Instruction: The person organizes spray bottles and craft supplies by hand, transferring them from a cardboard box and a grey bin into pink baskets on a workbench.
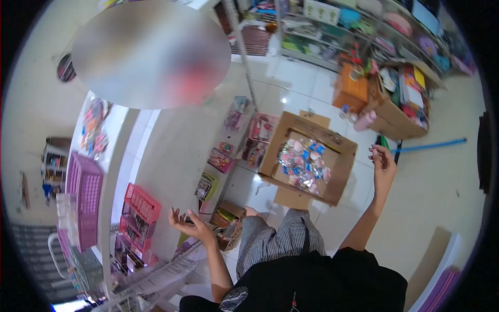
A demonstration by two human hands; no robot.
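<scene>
My left hand [190,226] is raised at the left of my body, palm up with its fingers spread and nothing in it. It is nearest to a white counter ledge and the small goods along it. My right hand [383,160] is lifted at the right, its fingers loosely bent and apart, with nothing visible in them. Between the hands, an open cardboard box [270,151] stands on the floor in front of my legs. Several small clear-wrapped packets [304,164] with pink, white and blue contents lie inside it. Neither hand touches the box.
Pink baskets [140,203] and a purple basket [83,200] stand at the left. A filled carton [397,109], an orange box [351,88] and a pink bottle [365,120] are at the right. Glass shelves [322,31] line the back. A blurred oval hides the upper left.
</scene>
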